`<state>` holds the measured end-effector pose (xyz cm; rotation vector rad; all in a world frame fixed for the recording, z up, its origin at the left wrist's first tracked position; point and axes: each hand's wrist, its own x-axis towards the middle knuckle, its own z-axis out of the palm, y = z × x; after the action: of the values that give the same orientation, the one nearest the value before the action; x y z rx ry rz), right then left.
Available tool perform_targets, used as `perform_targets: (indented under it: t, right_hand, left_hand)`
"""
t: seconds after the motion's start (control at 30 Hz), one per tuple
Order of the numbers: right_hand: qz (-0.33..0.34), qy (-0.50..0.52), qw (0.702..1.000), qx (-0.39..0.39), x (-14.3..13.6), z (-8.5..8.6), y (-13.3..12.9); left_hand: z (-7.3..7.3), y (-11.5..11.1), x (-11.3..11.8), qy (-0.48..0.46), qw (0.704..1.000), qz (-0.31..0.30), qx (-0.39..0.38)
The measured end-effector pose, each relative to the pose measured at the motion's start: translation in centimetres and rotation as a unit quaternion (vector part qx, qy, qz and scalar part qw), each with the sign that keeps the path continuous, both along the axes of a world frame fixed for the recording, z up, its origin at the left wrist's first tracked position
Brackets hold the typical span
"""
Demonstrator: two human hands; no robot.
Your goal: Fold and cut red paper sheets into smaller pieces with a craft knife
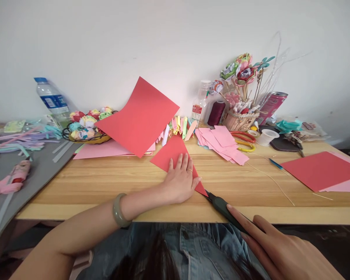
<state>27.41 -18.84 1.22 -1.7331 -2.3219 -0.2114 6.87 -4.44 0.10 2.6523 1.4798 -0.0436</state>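
Note:
My left hand (181, 177) lies flat with fingers spread, pressing a folded red sheet of paper (176, 146) onto the wooden table. One corner of that sheet points toward me. My right hand (280, 245) is closed around the dark green handle of a utility knife (221, 206), with the index finger stretched along its top. The knife's dark tip meets the near corner of the folded red paper. Whether the blade is between the paper's layers, I cannot tell. Behind, a larger red sheet (140, 116) leans up at an angle.
Pink paper pieces (218, 142) and scissors (245, 146) lie right of centre. Farther right are red paper (323, 169) and a blue-tipped pen-like tool (275, 163). A flower basket (240, 118), thread spool (216, 113) and water bottle (52, 99) stand along the wall. A pink glue gun (14, 179) lies left.

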Motion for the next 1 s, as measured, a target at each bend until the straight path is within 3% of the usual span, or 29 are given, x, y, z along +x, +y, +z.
perform_targets:
  t: [0.23,0.43,0.73,1.0]
  right_hand:
    - [0.065,-0.016,0.998,-0.011,-0.1,0.5,1.1]
    - [0.042,-0.03,0.998,-0.04,-0.4,0.7,1.8]
    - [0.035,-0.095,0.995,-0.02,-0.7,-0.1,3.6]
    - [0.022,-0.13,0.99,-0.055,-1.6,0.6,5.9]
  left_hand:
    - [0.2,0.4,-0.6,-0.005,1.0,-0.021,0.016]
    - [0.1,0.5,-0.8,-0.004,0.999,-0.027,0.019]
    - [-0.3,0.6,-0.9,-0.011,0.999,-0.027,0.022]
    - [-0.2,0.6,-0.9,-0.011,0.999,-0.03,0.02]
